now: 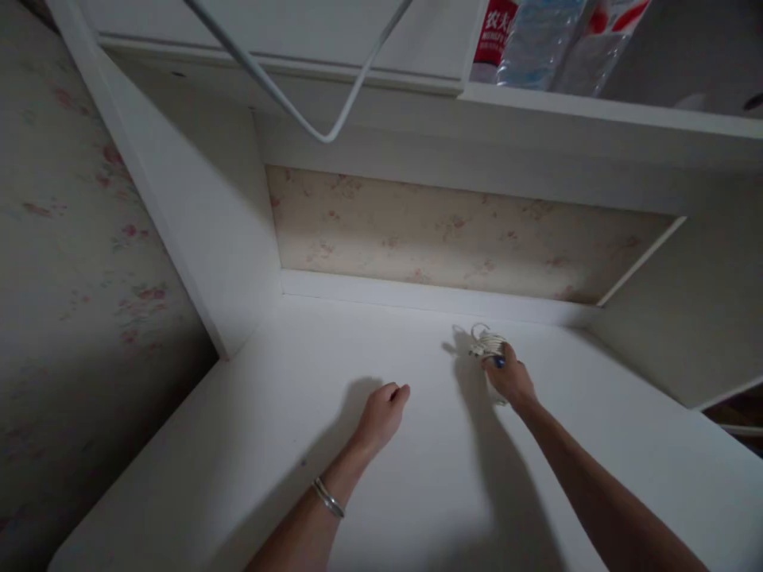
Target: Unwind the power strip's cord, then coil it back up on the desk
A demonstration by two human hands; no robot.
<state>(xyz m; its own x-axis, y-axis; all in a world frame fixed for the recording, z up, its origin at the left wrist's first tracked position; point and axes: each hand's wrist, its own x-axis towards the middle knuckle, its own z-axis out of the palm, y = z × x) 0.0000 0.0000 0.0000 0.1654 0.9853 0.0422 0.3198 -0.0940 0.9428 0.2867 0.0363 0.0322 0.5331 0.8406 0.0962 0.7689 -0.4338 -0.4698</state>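
In my right hand [509,377] is a coiled white cable [489,343], gripped a little above the white desktop [417,477]. A loose loop stands up from the coil, and what look like its plug prongs stick out on the left. Something small and dark blue [499,361] shows at my fingertips; I cannot make out what it is. To the left, my left hand [385,413] is closed in a fist over the desktop, with nothing visible in it. A silver bangle [327,497] is on that wrist.
Above the desk runs a white shelf [596,107] with plastic bottles [540,40] on it. A pale bent cord or rod [327,137] hangs at the top. White side panels [196,199] and flowered wallpaper [417,230] enclose the desk.
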